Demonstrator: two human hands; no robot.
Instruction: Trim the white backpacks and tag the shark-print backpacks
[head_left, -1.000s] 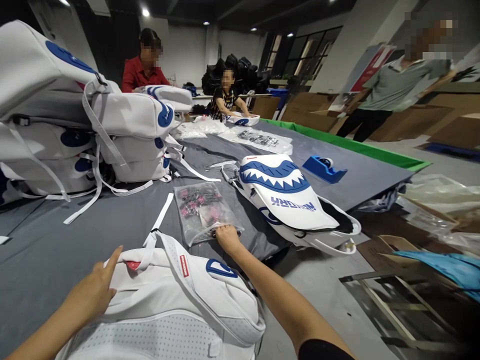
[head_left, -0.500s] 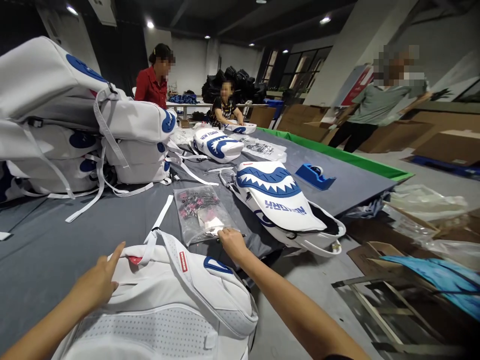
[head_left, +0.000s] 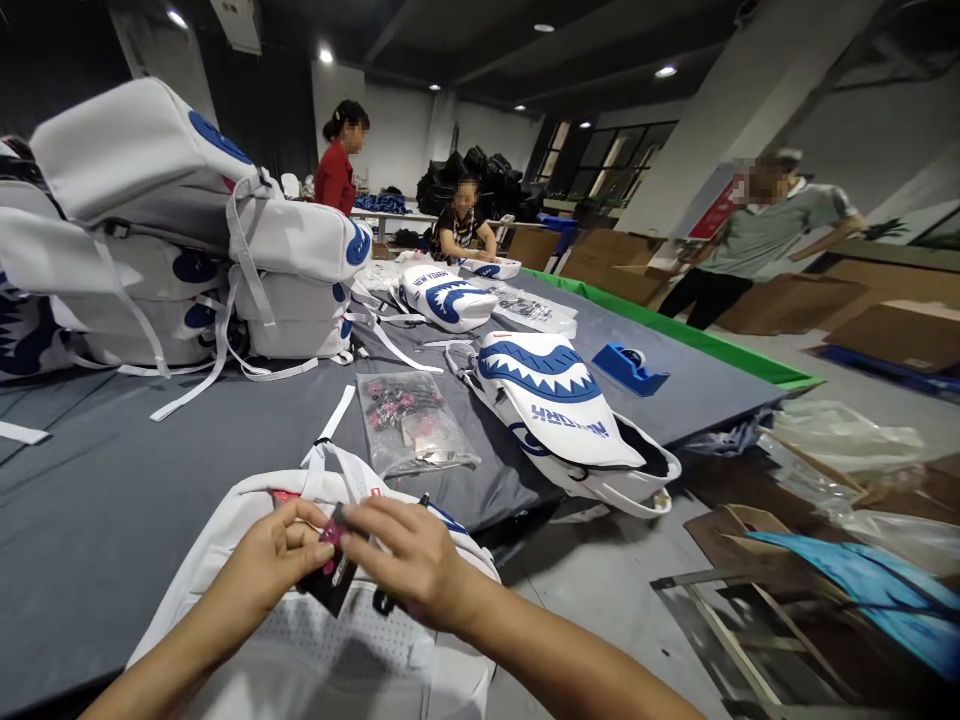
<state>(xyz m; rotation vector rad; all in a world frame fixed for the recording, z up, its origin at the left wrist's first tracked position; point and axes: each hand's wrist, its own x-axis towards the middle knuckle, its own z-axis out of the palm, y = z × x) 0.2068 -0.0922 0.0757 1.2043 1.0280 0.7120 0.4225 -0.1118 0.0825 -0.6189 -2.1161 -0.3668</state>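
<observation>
1. Whereas a second ago the right hand (head_left: 409, 560) lay stretched out on the near edge of the clear plastic bag (head_left: 411, 421) and the left hand (head_left: 281, 560) rested flat on the white backpack (head_left: 315, 640), both hands have now come together over the backpack, close to the body.
2. The plastic bag, with its pink and black pieces inside, now lies untouched on the grey table (head_left: 112, 480), beyond the hands.
3. The view has also swung slightly, so the stack of white backpacks (head_left: 187, 250) sits further right in the picture.
4. Between the hands is a small black hang tag (head_left: 332, 580) with white print and a bit of pink at its upper end; it is a flat card, hanging tilted with one corner pointing down.
5. The left hand's thumb and fingers are closed on the tag's upper left part, by the pink bit.
6. The right hand's fingertips are pinched together at the tag's top from the other side; a thin dark object pokes out by this hand, too hidden to identify.
7. The tag hangs just above the backpack's perforated back panel, below and between the two sets of fingertips.
8. The shark-mouth backpack (head_left: 555, 400) lies on the table's right edge, well apart from the hands.
</observation>
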